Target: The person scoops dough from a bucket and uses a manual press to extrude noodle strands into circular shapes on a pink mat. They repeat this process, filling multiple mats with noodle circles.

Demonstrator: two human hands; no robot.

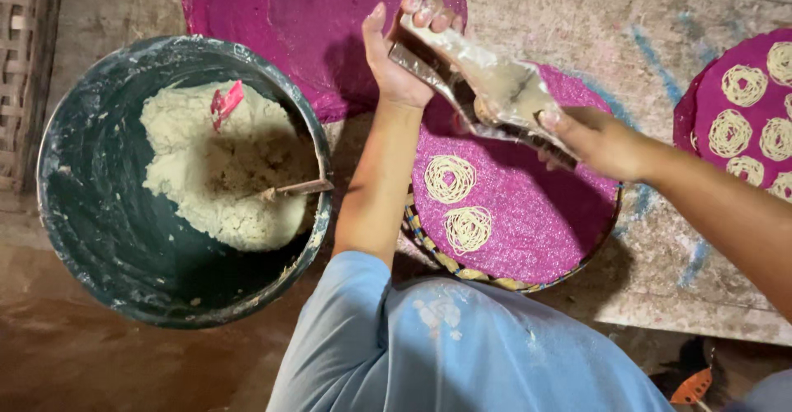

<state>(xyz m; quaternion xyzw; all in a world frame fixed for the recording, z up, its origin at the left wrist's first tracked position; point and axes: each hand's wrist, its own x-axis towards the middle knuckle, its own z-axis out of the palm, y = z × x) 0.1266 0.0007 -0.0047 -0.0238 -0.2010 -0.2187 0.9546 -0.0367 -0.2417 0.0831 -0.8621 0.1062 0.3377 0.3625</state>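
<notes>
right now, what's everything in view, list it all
press: 1, metal, dough-smeared, held in both hands over the middle mat
bucket: 1, dark green, left, on the floor
dough: 1 mass, pale beige, in the bucket
scraper: 1, red, stuck in the dough
spoon: 1, handle on the bucket rim
mats: 3, magenta, top, middle, right edge
noodle coils: 2 on the middle mat, several on the right mat, cream
left hand: grips the press's top end
right hand: grips its lower end
</notes>
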